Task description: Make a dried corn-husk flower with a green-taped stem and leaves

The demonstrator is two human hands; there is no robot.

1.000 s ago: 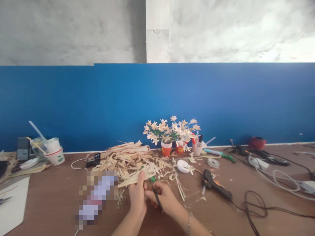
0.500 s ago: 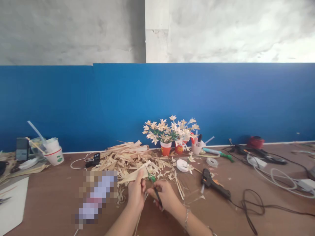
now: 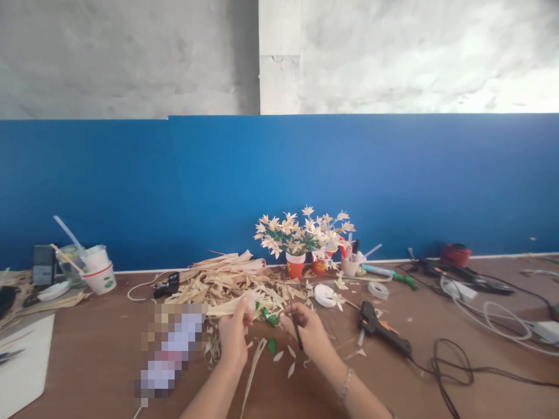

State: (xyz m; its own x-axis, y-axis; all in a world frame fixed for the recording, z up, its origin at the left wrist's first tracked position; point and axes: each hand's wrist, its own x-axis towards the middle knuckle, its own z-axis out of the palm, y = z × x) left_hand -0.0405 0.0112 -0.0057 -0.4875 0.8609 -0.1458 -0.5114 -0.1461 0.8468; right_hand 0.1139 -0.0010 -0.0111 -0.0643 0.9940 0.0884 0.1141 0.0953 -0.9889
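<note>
My left hand (image 3: 233, 337) pinches a pale strip of dried husk (image 3: 218, 309) between thumb and fingers, its long end reaching left over the husk pile. In my right hand (image 3: 308, 329) is a pair of slim dark scissors (image 3: 297, 329), the blades pointing up and away from me. A gap separates the scissors from the held husk. On the table between my wrists lie a few small pale petals (image 3: 291, 370), a green scrap (image 3: 272, 345) and a long narrow husk strip (image 3: 253, 372). More green pieces (image 3: 269, 317) rest just beyond, between the hands.
Behind my hands spreads a heap of dried husk (image 3: 201, 285). Pale flowers stand in red cups (image 3: 296, 267) against the blue panel (image 3: 209, 186). A glue gun (image 3: 379, 329) with its cord, tape rolls (image 3: 378, 290) and cables (image 3: 489, 326) lie rightward; a white cup (image 3: 100, 278) stands left.
My hands have moved apart, the right one going right and up with the scissors, the left one slightly left with the husk. The petals and green scrap between them now show.
</note>
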